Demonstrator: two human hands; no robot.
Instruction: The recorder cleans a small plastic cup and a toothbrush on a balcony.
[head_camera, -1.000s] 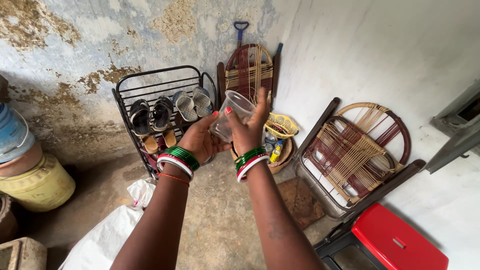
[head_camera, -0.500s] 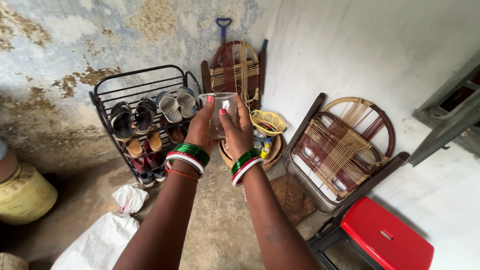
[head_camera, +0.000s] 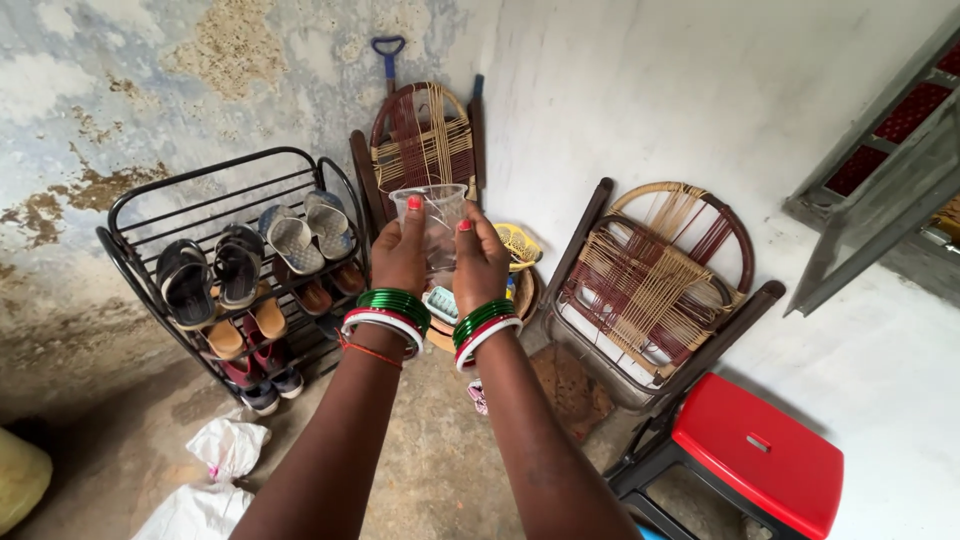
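A clear plastic cup stands upright in front of me, held between both hands at chest height. My left hand wraps its left side, thumb up on the wall of the cup. My right hand grips the right side the same way. Both wrists wear green, red and white bangles. The cup looks empty. Behind and below it a round basket on the floor holds small bottles and a yellow woven bowl.
A black metal shoe rack with sandals stands at the left wall. Folded woven chairs lean in the corner and against the right wall. A red-topped stool is at lower right, white sacks at lower left.
The cup has gone from tilted to upright, and both hands have drawn closer together around it. My view has swung right, so the yellow and blue drums have left the frame.
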